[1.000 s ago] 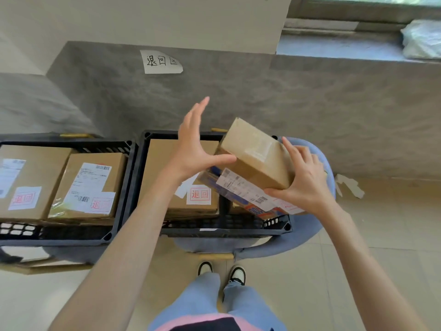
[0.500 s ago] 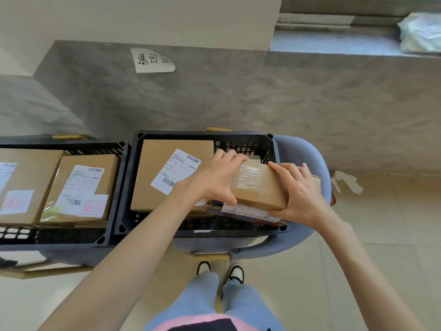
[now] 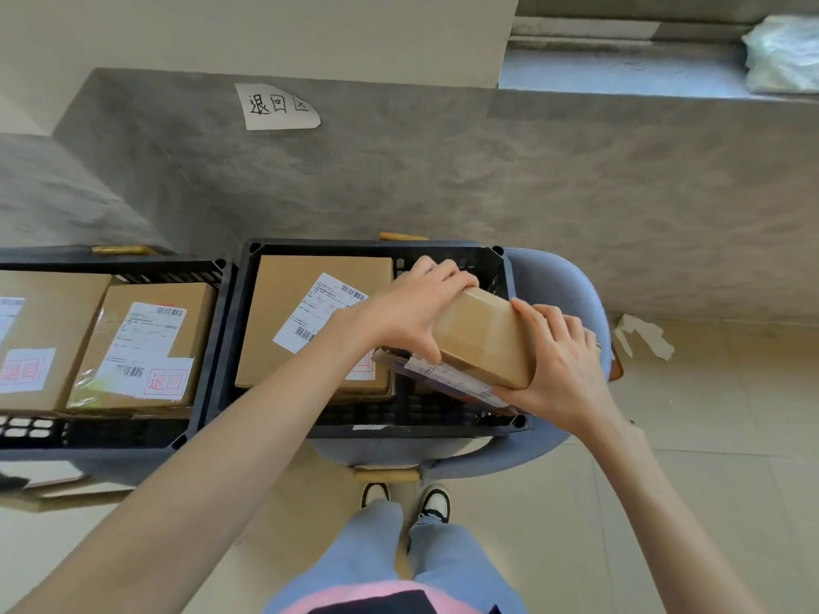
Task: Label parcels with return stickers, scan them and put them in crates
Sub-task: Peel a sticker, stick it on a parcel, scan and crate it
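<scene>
A small brown cardboard parcel is tilted over the right side of a black plastic crate. My left hand grips its left end from above, thumb on the near side. My right hand grips its right end. Under the parcel lies a flat printed packet with a white label. A larger brown box with a shipping label lies in the left of the same crate; its red return sticker is mostly hidden by my left wrist.
A second black crate at the left holds two boxes with red return stickers. The crates rest on chairs, a blue-grey one under the right crate. A grey wall with a paper sign stands behind. My shoes are on the tiled floor.
The parcel came down from above the crate into its right side. My left hand, open beside it a second ago, now grips its left end. The right hand has kept its hold.
</scene>
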`<state>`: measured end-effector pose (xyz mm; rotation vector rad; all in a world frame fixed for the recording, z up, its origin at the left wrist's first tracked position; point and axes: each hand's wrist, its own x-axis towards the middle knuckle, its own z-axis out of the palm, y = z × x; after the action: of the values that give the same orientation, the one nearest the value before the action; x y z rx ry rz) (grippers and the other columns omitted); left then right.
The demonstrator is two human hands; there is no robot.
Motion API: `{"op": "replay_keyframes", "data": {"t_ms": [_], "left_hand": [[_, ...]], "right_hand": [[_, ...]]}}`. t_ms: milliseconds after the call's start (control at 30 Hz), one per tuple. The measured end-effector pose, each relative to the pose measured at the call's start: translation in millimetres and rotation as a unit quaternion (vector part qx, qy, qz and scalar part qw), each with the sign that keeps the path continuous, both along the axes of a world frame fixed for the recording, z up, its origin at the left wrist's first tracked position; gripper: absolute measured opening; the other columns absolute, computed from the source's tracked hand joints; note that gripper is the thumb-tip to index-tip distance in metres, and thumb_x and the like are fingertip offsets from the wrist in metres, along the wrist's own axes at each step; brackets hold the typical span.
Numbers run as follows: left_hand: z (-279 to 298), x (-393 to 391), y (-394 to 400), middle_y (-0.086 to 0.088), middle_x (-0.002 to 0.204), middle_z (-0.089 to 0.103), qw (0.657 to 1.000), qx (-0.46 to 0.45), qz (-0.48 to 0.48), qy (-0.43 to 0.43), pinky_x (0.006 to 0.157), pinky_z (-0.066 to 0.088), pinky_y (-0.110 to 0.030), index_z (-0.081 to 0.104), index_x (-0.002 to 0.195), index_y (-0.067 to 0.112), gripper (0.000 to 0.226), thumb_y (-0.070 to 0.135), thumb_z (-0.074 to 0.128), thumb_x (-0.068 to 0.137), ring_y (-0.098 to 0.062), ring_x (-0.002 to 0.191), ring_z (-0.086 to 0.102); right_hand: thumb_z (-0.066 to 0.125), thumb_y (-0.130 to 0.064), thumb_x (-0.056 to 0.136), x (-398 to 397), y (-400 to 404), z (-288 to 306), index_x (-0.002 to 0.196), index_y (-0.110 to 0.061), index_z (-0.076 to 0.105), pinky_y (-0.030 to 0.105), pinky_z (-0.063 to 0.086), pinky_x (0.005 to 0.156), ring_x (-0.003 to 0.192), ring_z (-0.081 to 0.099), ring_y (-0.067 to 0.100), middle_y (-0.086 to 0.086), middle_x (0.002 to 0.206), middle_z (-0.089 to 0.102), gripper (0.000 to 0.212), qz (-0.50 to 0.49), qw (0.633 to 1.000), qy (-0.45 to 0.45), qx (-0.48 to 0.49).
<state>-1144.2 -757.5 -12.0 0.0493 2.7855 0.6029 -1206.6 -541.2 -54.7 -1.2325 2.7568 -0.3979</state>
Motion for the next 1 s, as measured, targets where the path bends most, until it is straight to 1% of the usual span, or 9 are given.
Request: {"op": "replay_keyframes", "data": {"t_ms": [67,133,200,333,467,567,633,833,1000], "left_hand": [[3.6,-11.2,-5.0,0.001,0.131,0.035,0.999,-0.023,-0.028,-0.011,0.096,0.038,-0.035,0.03,0.139,0.023,0.094,0.025,0.082,0.062,-0.016,0.117,0.026],[6.3,-23.8,-11.5,0.001,0.132,0.035,0.997,-0.052,-0.056,-0.032,0.098,0.039,-0.039,0.028,0.14,0.026,0.095,0.024,0.083,0.061,-0.019,0.12,0.027],[7.1,-35.8,-17.5,0.0,0.132,0.034,0.992,-0.084,-0.081,-0.053,0.099,0.039,-0.042,0.026,0.14,0.029,0.099,0.022,0.084,0.06,-0.02,0.121,0.028],[3.2,-54.1,-23.4,-0.003,0.137,0.031,0.978,-0.164,-0.122,-0.051,0.098,0.037,-0.036,0.024,0.142,0.031,0.099,0.014,0.082,0.063,-0.024,0.127,0.027],[-7.6,-68.3,-26.3,-0.007,0.139,0.026,0.966,-0.213,-0.147,-0.025,0.096,0.04,-0.038,0.023,0.139,0.034,0.095,0.003,0.076,0.066,-0.027,0.127,0.028],[-11.9,-76.8,-28.7,-0.009,0.143,0.022,0.961,-0.236,-0.146,-0.018,0.091,0.043,-0.038,0.023,0.141,0.034,0.09,-0.003,0.068,0.072,-0.029,0.127,0.029],[-14.2,-80.9,-33.1,-0.009,0.146,0.02,0.957,-0.251,-0.145,-0.016,0.09,0.044,-0.038,0.023,0.142,0.034,0.086,-0.004,0.063,0.076,-0.03,0.126,0.032],[-25.8,-83.5,-52.4,-0.009,0.154,0.013,0.944,-0.287,-0.16,-0.009,0.088,0.041,-0.036,0.02,0.146,0.033,0.083,-0.007,0.055,0.082,-0.03,0.127,0.033],[-34.9,-83.3,-63.9,-0.009,0.157,0.006,0.932,-0.316,-0.179,0.01,0.09,0.04,-0.034,0.017,0.148,0.032,0.079,-0.005,0.051,0.087,-0.03,0.131,0.032]], "right_hand": [[0.051,-0.073,0.057,6.5,-3.2,-0.1,0.142,-0.017,0.038,0.045,0.041,0.084,0.104,0.049,0.03,0.006,0.125,0.051,0.103,-0.033,0.999,0.01,0.0],[0.042,-0.076,0.056,14.4,-9.3,-0.2,0.142,-0.015,0.038,0.043,0.04,0.08,0.101,0.049,0.031,0.007,0.124,0.05,0.106,-0.072,0.997,0.01,0.003],[0.041,-0.077,0.055,21.2,-16.2,-1.1,0.143,-0.014,0.037,0.043,0.038,0.08,0.101,0.048,0.032,0.007,0.124,0.049,0.109,-0.105,0.994,0.003,0.007],[0.065,-0.067,0.062,33.0,-31.0,-5.5,0.147,-0.013,0.03,0.043,0.036,0.081,0.104,0.045,0.032,0.01,0.127,0.045,0.106,-0.153,0.988,-0.003,0.036],[0.069,-0.062,0.063,40.2,-49.7,-7.8,0.148,-0.014,0.025,0.045,0.037,0.081,0.102,0.045,0.034,0.012,0.126,0.043,0.107,-0.215,0.974,-0.009,0.067],[0.064,-0.061,0.069,39.5,-63.7,-5.6,0.15,-0.018,0.009,0.046,0.036,0.088,0.111,0.04,0.033,0.01,0.132,0.034,0.108,-0.227,0.969,-0.05,0.083],[0.062,-0.061,0.071,39.2,-73.2,-4.5,0.15,-0.021,0.002,0.046,0.034,0.092,0.114,0.037,0.033,0.01,0.134,0.031,0.108,-0.23,0.967,-0.076,0.077],[0.061,-0.063,0.074,41.4,-99.1,-6.0,0.151,-0.021,-0.001,0.048,0.032,0.098,0.122,0.033,0.035,0.014,0.139,0.026,0.107,-0.235,0.96,-0.134,0.07],[0.059,-0.063,0.079,44.7,-116.9,-9.7,0.152,-0.018,-0.004,0.045,0.031,0.097,0.125,0.03,0.034,0.015,0.142,0.022,0.106,-0.236,0.956,-0.158,0.075]]}}
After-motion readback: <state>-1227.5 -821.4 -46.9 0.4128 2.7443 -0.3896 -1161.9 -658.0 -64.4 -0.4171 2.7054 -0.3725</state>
